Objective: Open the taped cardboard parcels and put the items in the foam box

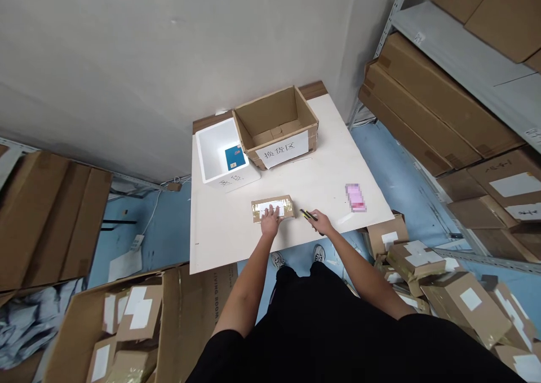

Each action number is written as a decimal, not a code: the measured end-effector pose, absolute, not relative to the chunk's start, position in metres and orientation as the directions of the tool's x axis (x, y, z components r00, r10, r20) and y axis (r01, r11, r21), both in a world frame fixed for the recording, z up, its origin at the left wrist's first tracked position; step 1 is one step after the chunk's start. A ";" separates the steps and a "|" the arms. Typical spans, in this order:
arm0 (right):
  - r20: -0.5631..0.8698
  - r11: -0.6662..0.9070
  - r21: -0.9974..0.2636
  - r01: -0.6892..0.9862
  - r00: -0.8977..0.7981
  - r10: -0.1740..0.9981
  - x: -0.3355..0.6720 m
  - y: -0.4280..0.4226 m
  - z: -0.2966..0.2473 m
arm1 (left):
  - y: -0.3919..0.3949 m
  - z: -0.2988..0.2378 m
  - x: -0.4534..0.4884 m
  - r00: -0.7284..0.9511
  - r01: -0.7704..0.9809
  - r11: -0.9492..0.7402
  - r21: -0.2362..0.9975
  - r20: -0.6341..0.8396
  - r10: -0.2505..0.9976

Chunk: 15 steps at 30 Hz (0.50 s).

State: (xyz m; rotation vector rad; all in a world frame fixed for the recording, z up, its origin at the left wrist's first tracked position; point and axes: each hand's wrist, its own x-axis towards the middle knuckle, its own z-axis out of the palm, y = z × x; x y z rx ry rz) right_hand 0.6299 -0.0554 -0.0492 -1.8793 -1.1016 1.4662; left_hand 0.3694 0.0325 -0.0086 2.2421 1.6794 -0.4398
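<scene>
A small cardboard parcel (288,208) wrapped in shiny tape, with a white label on top, lies on the white tabletop (228,225). My left hand (270,219) rests on the parcel's top and near edge, fingers spread over the label. Just right of the parcel, my right hand (321,223) is wrapped round a yellow and black utility knife (309,215). The knife's front end points left toward the parcel, with a gap between them. Whether its blade is out is too small to tell.
Behind the parcel stand a white foam box (211,172) holding a blue booklet (235,157) and an open carton (313,138) with a handwritten sign. A blurred pink item (355,197) lies at right. Parcels (456,293) and a large carton (173,315) flank the table.
</scene>
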 end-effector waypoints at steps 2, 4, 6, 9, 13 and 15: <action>-0.528 -0.611 -0.727 0.314 0.313 0.789 0.634 -0.056 -0.063 | 0.030 -0.009 0.369 0.268 0.961 -0.272 0.049 -0.401 0.876; -0.514 -0.666 -0.658 0.351 0.437 0.738 0.637 -0.051 -0.074 | 0.026 -0.008 0.370 0.269 0.961 -0.274 0.042 -0.384 0.884; -0.495 -0.673 -0.614 0.413 0.463 0.735 0.641 -0.043 -0.082 | 0.023 -0.006 0.370 0.272 0.960 -0.277 0.044 -0.378 0.885; -0.426 -0.666 -0.548 0.507 0.516 0.743 0.645 -0.035 -0.089 | 0.024 0.000 0.368 0.286 0.958 -0.276 0.082 -0.378 0.880; -0.323 -0.611 -0.591 0.526 0.541 0.777 0.633 -0.039 -0.087 | 0.049 0.008 0.354 0.267 0.961 -0.221 0.166 -0.350 0.898; -0.352 -0.557 -0.680 0.477 0.454 0.819 0.612 -0.041 -0.082 | 0.068 0.010 0.342 0.236 0.967 -0.186 0.174 -0.340 0.910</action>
